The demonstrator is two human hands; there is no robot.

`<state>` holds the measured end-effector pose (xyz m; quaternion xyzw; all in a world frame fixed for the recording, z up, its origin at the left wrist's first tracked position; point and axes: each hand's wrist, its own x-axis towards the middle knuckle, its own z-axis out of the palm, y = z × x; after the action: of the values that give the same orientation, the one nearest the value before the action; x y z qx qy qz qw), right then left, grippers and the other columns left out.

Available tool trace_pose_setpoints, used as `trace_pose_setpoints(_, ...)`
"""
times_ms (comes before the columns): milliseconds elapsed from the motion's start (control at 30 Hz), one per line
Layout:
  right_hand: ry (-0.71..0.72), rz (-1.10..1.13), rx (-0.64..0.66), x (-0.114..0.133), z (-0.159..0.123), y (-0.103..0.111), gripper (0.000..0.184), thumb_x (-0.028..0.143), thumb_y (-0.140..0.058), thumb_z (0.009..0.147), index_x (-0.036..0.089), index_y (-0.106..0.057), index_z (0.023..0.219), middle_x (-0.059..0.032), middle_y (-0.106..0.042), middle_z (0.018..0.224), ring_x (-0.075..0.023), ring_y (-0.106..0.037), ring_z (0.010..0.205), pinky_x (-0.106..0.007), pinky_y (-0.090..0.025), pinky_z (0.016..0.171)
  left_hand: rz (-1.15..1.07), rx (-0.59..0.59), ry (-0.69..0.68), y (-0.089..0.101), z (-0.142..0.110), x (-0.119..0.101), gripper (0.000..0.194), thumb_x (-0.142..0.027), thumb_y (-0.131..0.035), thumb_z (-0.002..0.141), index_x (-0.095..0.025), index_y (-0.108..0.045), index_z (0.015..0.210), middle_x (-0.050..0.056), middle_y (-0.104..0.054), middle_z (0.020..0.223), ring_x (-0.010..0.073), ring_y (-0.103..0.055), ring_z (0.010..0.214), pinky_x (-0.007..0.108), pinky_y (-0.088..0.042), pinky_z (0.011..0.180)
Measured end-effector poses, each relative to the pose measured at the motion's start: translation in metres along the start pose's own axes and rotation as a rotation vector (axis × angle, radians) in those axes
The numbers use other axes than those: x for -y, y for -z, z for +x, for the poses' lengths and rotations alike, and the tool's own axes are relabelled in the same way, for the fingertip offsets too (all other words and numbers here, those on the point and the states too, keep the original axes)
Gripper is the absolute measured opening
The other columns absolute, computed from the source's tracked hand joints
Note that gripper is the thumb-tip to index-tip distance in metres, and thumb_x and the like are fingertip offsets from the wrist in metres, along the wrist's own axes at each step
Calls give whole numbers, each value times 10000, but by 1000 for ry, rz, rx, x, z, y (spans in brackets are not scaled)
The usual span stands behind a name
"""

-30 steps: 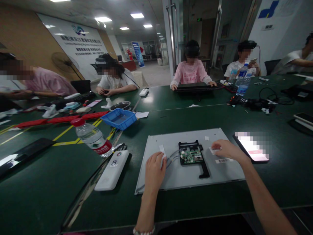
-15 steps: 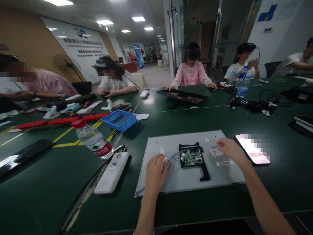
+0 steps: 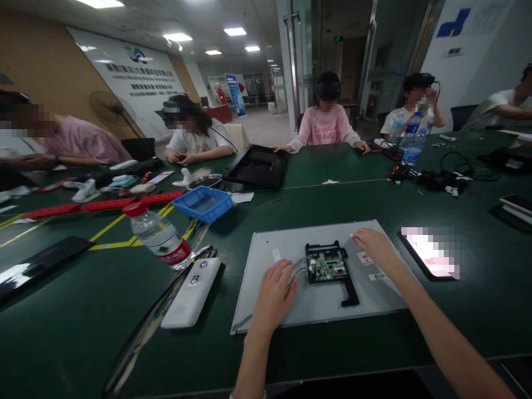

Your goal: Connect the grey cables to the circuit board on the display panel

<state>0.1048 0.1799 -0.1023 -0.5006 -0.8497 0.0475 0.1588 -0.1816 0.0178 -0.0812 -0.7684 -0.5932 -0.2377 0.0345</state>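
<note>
A flat grey metal display panel (image 3: 286, 302) lies back-up on the table before me. At its middle sits a green circuit board (image 3: 328, 268) in a black plastic bracket (image 3: 350, 291), with thin grey cables (image 3: 300, 266) running off to the left. My left hand (image 3: 275, 291) lies on the panel's left part, fingers stretched out beside the cables and just below a white strip of tape (image 3: 276, 254). Near the upper right, my right hand (image 3: 372, 244) has its fingertips pinched at a small white sticker, mostly covered. White labels (image 3: 377, 276) lie below that hand.
Right of the panel lies a lit phone (image 3: 428, 252). On the left are a white power bank (image 3: 192, 293), a water bottle (image 3: 160, 238) and a blue tray (image 3: 203, 205). Across the table a person's hand (image 3: 283, 148) touches a black monitor housing (image 3: 260, 166).
My left hand has shifted right, towards the cables. My right hand has moved left and up to the small sticker. Across the table, the black housing has swung upright and leftward.
</note>
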Motion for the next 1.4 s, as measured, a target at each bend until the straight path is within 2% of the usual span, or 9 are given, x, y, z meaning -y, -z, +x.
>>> trace_pose_setpoints(100, 21, 14, -78, 11, 1, 3, 244, 209, -425, 904, 187, -665, 943, -77, -676, 989, -218, -610, 931, -315, -438, 807, 29, 76, -64, -1, 4, -10, 338, -201, -430, 908, -203, -462, 1244, 77, -520, 1283, 219, -426, 1240, 437, -363, 1032)
trace_pose_setpoints(233, 152, 57, -159, 37, 7, 1, 234, 203, -434, 909, 183, -651, 996, -68, -673, 1023, -202, -596, 961, -312, -436, 845, 86, 167, -128, -3, 14, -26, 434, -201, -444, 899, -217, -373, 1327, 67, -444, 1376, 211, -368, 1294, 447, -322, 1065)
trace_pose_setpoints(400, 273, 35, -72, 61, 13, -10, 201, 133, -480, 872, 172, -660, 953, -79, -677, 1012, -201, -589, 987, -314, -414, 898, 109, 223, -169, -11, 26, -39, 440, -260, -456, 900, -218, -371, 1329, 75, -382, 1427, 220, -340, 1315, 444, -303, 1072)
trace_pose_setpoints(600, 240, 46, 16, 65, 12, -15, 229, 103, -473, 860, 161, -670, 959, -93, -685, 993, -201, -601, 979, -300, -411, 905, 80, 263, -165, -25, 29, -40, 380, -256, -471, 892, -205, -445, 1268, 73, -463, 1366, 209, -406, 1270, 416, -308, 1072)
trace_pose_setpoints(800, 190, 155, 9, 65, 11, -19, 250, 132, -453, 871, 177, -675, 976, -84, -690, 993, -192, -609, 972, -299, -434, 891, 38, 271, -132, -24, 27, -40, 388, -252, -479, 886, -208, -450, 1270, 73, -456, 1371, 213, -400, 1275, 414, -317, 1067)
trace_pose_setpoints(967, 163, 261, -80, 54, 6, -15, 274, 197, -457, 870, 161, -648, 1064, -87, -665, 1084, -200, -589, 1026, -333, -431, 935, 24, 276, -130, -24, 28, -40, 399, -249, -484, 881, -211, -441, 1276, 69, -453, 1374, 213, -394, 1279, 415, -321, 1065)
trace_pose_setpoints(1200, 13, 312, -56, 0, -27, 11, 312, 249, -469, 845, 192, -630, 1106, -76, -644, 1134, -218, -579, 1063, -392, -415, 969, 13, 281, -126, -25, 26, -39, 424, -245, -481, 882, -225, -414, 1300, 55, -434, 1391, 205, -370, 1296, 412, -310, 1075)
trace_pose_setpoints(1300, -75, 317, -57, -16, -45, 10, 327, 240, -498, 811, 177, -626, 1106, -91, -631, 1140, -227, -575, 1061, -393, -422, 958, 14, 283, -117, -24, 27, -40, 431, -234, -485, 877, -235, -411, 1301, 47, -422, 1399, 204, -360, 1302, 419, -296, 1084)
trace_pose_setpoints(1400, -141, 348, -72, -22, -57, 1, 313, 235, -514, 791, 177, -636, 1073, -93, -629, 1103, -221, -590, 1011, -372, -451, 911, 19, 289, -117, -22, 27, -41, 433, -229, -479, 879, -237, -403, 1306, 43, -411, 1407, 201, -350, 1307, 424, -275, 1097)
